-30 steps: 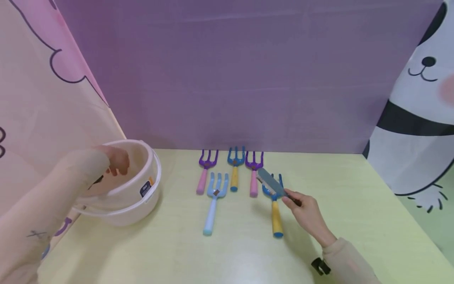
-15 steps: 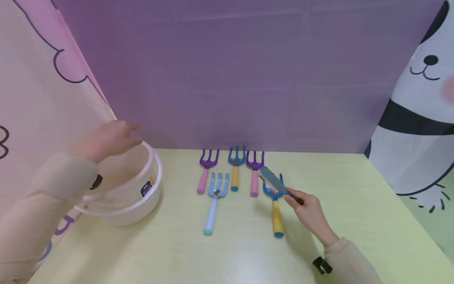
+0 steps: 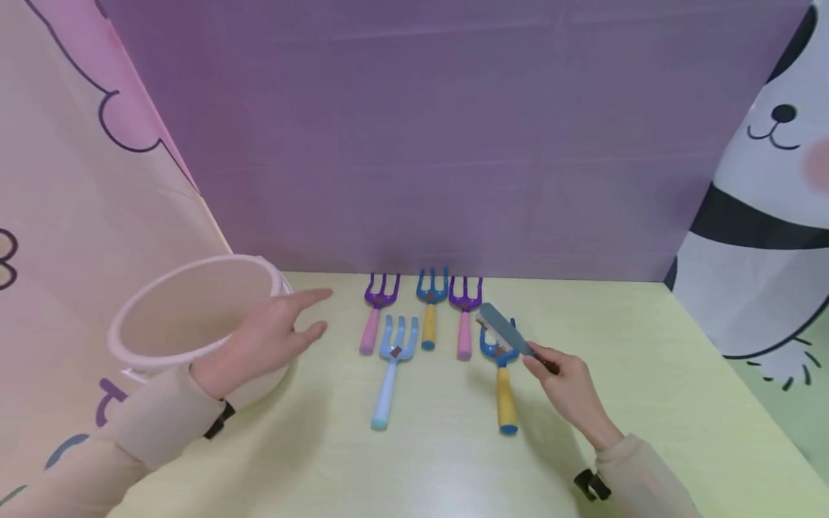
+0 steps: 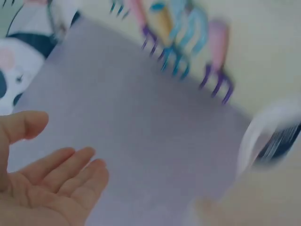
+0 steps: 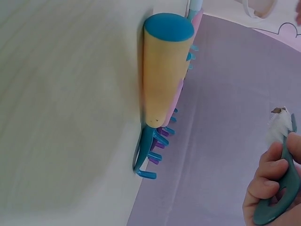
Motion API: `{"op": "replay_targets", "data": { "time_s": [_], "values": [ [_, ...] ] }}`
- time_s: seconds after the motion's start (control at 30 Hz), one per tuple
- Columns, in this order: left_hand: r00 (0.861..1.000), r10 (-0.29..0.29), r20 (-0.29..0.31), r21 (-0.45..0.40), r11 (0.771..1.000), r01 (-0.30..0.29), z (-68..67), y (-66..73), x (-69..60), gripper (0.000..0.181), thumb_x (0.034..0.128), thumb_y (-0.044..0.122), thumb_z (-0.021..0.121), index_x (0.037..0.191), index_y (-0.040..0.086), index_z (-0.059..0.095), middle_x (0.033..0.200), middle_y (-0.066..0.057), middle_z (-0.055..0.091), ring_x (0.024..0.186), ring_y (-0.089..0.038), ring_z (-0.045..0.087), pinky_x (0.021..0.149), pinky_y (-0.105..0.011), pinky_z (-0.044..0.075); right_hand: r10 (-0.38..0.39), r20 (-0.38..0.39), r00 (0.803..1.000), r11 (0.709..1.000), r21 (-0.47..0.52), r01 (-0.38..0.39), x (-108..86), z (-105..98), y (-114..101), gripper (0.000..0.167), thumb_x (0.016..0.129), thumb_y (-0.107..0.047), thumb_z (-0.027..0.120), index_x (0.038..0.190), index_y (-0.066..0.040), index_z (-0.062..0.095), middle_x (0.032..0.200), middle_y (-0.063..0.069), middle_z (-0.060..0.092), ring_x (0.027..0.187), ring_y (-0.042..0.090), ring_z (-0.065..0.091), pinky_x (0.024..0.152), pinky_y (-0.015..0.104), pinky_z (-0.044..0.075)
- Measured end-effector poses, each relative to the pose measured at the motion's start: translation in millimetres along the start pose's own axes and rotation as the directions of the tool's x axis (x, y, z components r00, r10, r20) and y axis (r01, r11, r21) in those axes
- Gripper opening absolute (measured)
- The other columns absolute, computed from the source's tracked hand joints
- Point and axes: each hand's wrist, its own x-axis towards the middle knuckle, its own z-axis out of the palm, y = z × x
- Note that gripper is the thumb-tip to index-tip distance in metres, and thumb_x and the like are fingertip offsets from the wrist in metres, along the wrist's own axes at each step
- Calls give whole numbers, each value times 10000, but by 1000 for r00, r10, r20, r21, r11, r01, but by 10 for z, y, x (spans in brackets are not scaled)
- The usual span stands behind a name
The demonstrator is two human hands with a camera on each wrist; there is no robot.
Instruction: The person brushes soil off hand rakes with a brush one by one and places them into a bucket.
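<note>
Your L hand (image 3: 265,334) is empty, fingers extended, in front of the bucket (image 3: 194,309). 5 forks (image 3: 429,327) lie mid-table; for any pickup, handles prob. beat tines. R hand (image 3: 566,385) grips the brush (image 3: 501,329) near the rightmost fork (image 3: 506,399); hold it clear.

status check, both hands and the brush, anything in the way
Left hand empty, near bucket. Right hand gripping brush. Brush apart from rightmost fork, partly hiding it in head view.
</note>
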Motion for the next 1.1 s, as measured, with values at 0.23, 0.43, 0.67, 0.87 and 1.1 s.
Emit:
{"op": "replay_targets", "data": {
  "time_s": [0.23, 0.43, 0.67, 0.87, 1.1],
  "values": [
    [991, -83, 106, -181, 978, 101, 612, -206, 175, 517, 895, 208, 545, 1368, 52, 406, 1154, -186, 607, 850, -310, 635, 705, -391, 544, 7, -7, 1000, 1000, -7, -7, 4, 11, 15, 383, 917, -214, 554, 1226, 13, 556, 924, 163, 644, 607, 118, 426, 488, 212, 355],
    [992, -78, 101, -330, 938, 107, 1070, -451, 459, 528, 910, 156, 514, 1386, 0, 345, 1388, -222, 402, 1202, -432, 447, 998, -509, 388, 7, -4, 1000, 1000, 11, -7, 12, 22, 38, 370, 913, -199, 559, 1222, 5, 563, 835, 142, 618, 571, 100, 397, 475, 205, 354],
    [973, -200, 113, -402, 887, 229, 1463, -635, 736, 539, 911, 114, 492, 1386, -53, 302, 1374, -283, 381, 1212, -435, 430, 1016, -511, 366, 7, -9, 1000, 1000, 11, -7, 5, 26, 51, 388, 918, -219, 552, 1225, 18, 557, 884, 151, 636, 590, 106, 416, 474, 210, 353],
    [941, -287, 179, -439, 833, 338, 1698, -631, 925, 583, 892, 98, 508, 1396, -65, 265, 1347, -286, 414, 1185, -397, 473, 1023, -480, 372, 28, -4, 1000, 1000, 0, -28, 20, 32, 89, 365, 914, -185, 550, 1227, 4, 561, 858, 154, 622, 584, 115, 413, 475, 206, 356],
    [937, -315, 152, -373, 859, 350, 1882, -667, 1075, 618, 862, 78, 502, 1416, -30, 249, 1411, -237, 358, 1290, -389, 355, 1096, -470, 259, 25, 4, 1000, 1000, -6, -25, 26, 39, 92, 363, 918, -172, 539, 1229, 12, 555, 919, 173, 638, 605, 128, 427, 482, 207, 362]
  ]
}}
